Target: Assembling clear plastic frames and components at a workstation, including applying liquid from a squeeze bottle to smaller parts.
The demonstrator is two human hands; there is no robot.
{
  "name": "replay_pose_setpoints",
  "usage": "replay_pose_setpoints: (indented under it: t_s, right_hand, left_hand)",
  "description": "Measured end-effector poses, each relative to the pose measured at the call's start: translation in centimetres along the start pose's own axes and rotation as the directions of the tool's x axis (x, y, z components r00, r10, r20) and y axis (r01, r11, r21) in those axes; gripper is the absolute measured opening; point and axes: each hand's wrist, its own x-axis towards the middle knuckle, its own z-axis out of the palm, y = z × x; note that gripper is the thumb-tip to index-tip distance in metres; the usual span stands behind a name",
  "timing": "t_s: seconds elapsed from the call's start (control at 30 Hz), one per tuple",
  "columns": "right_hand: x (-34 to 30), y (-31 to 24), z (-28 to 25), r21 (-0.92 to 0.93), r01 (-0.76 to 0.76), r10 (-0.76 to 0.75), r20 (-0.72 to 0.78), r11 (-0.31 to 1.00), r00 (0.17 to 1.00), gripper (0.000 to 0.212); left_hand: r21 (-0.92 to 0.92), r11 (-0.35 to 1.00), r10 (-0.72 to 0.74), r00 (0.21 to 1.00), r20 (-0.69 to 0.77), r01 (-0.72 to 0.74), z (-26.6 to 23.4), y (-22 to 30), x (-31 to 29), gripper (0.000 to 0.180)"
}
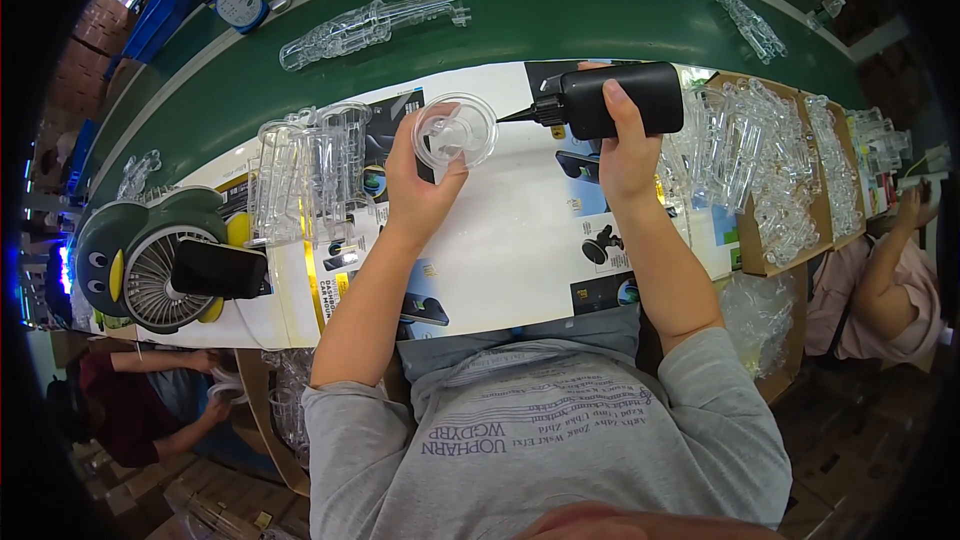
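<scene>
My left hand (415,190) is closed on a clear round plastic cup-like part (482,128), holding it over the middle of the table with its round rim facing up. Closed around a black squeeze bottle (660,98), my right hand (630,168) keeps it lying sideways. The bottle's thin pointed nozzle (520,114) points left and reaches the right rim of the clear part. Whether the tip touches the rim, I cannot tell. My right fingers are mostly hidden behind the bottle.
Clear plastic tubes (285,180) stand left, beside a penguin-shaped fan (165,280) and black phone (218,270). At right, a cardboard box (845,135) holds many clear parts. A green conveyor belt (560,20) runs behind, carrying clear assemblies (370,28). Other people sit on both sides.
</scene>
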Motion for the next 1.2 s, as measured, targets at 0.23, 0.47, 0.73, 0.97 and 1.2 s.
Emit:
replay_pose_setpoints:
  t_s: [0.23,0.47,0.73,0.97,1.2]
  right_hand:
    - [0.17,-0.03,-0.04,-0.006,0.037,-0.037,0.028,0.999,0.999,0.027]
    - [0.13,0.00,0.04,-0.034,0.046,-0.045,0.036,0.998,0.998,0.026]
    - [0.16,0.13,-0.16,-0.047,0.050,-0.049,0.027,0.998,0.998,0.023]
    - [0.16,0.13,-0.16,-0.057,0.032,-0.030,0.033,0.998,0.999,0.024]
    - [0.15,-0.02,0.03,-0.050,0.051,-0.049,0.032,0.997,0.998,0.025]
  left_hand:
    - [0.028,0.999,0.025,1.000,0.012,-0.026,-0.02,0.07,0.13,0.046]
    - [-0.073,0.997,-0.023,0.999,-0.032,0.020,0.04,-0.39,-0.23,0.047]
    - [-0.091,0.996,-0.012,1.000,-0.019,0.010,-0.01,-0.27,-0.21,0.045]
    - [-0.146,0.989,-0.027,1.000,0.014,0.029,-0.22,-0.20,-0.13,0.042]
    - [-0.171,0.985,-0.019,0.999,0.027,0.023,-0.32,-0.20,0.01,0.044]
